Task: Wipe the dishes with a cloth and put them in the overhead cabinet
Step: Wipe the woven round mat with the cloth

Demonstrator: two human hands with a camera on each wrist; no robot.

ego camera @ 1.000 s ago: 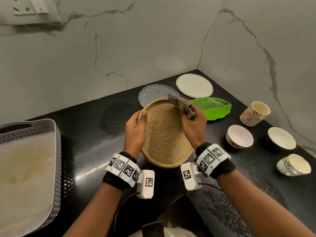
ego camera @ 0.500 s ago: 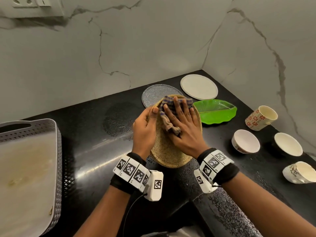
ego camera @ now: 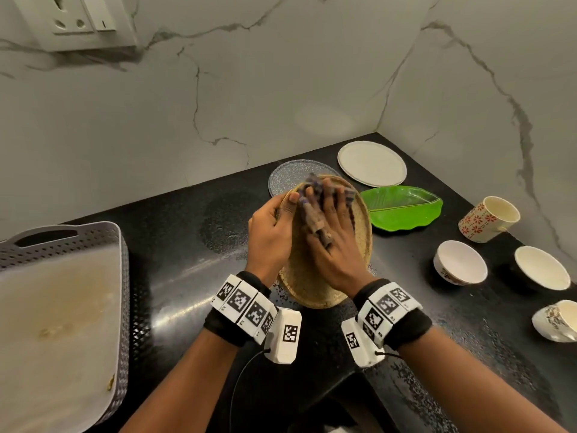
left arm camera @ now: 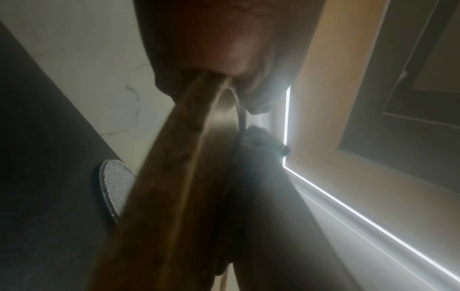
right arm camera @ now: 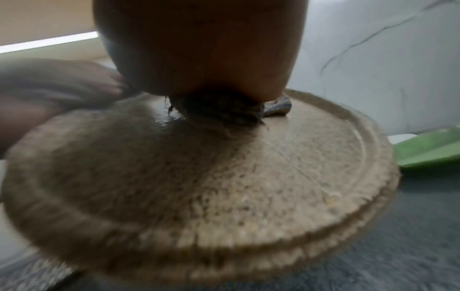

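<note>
Black speckled countertop (ego camera: 175,232) fills most of head view, marble-look wall (ego camera: 249,89) behind w/ a switch plate (ego camera: 78,20) top left. Grey perforated basket (ego camera: 121,276) at left edge, well apart from the dishes.

Brown speckled plate (ego camera: 359,245) is held tilted above the counter, center frame, just in front of a glittery grey plate (ego camera: 281,176) lying flat on the counter. White plate (ego camera: 371,164) sits in the back corner, green leaf-shaped dish (ego camera: 406,210) just right of the brown plate. Floral mug (ego camera: 487,218), two white bowls (ego camera: 460,260) (ego camera: 541,267) and another patterned cup (ego camera: 555,320) along the right side, apart from each other.

Left hand (ego camera: 270,235) grips the brown plate's left rim, thumb on the upper face, fingers curled under per L wrist cam. Right hand (ego camera: 334,242) lies flat w/ fingers spread, pressing a checked cloth (ego camera: 315,220) onto the plate's upper face; cloth bunched under palm and fingers, some poking out at the fingertips. R wrist cam: cloth (right arm camera: 224,110) squashed between palm and plate (right arm camera: 248,187), small wet patch beside it. Both wrists carry marker bands w/ cam units.
</note>
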